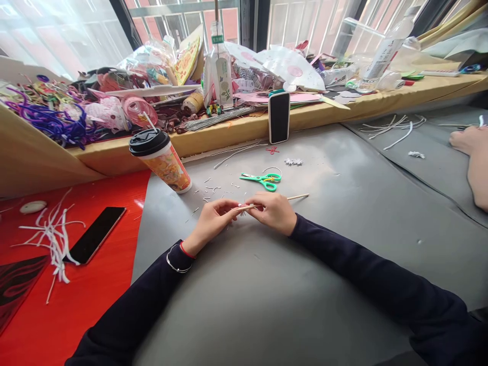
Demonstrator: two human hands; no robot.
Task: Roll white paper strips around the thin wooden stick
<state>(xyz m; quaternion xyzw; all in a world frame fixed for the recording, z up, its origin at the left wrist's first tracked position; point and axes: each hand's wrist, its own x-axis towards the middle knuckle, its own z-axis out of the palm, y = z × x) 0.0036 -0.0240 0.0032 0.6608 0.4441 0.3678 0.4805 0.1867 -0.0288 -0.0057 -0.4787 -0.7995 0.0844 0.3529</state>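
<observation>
My right hand (276, 211) is closed around a thin wooden stick (299, 196), whose far end sticks out to the right past the knuckles. The stick's other end reaches the fingertips of my left hand (213, 218), which are pinched together on it. A small white fuzzy piece (243, 213) shows just under the stick between the two hands; the fingers hide most of it. Just beyond my hands lie green-handled scissors (267, 179). Short white clippings (215, 189) are scattered left of them. A white fuzzy twisted piece (294, 162) lies farther back.
A lidded paper cup (168, 168) stands back left. A phone (279, 118) leans on the cluttered ledge (316, 119); another phone (97, 235) lies beside white strips (57, 239) on the red surface (110, 284). Another person's hand (470, 140) is at far right.
</observation>
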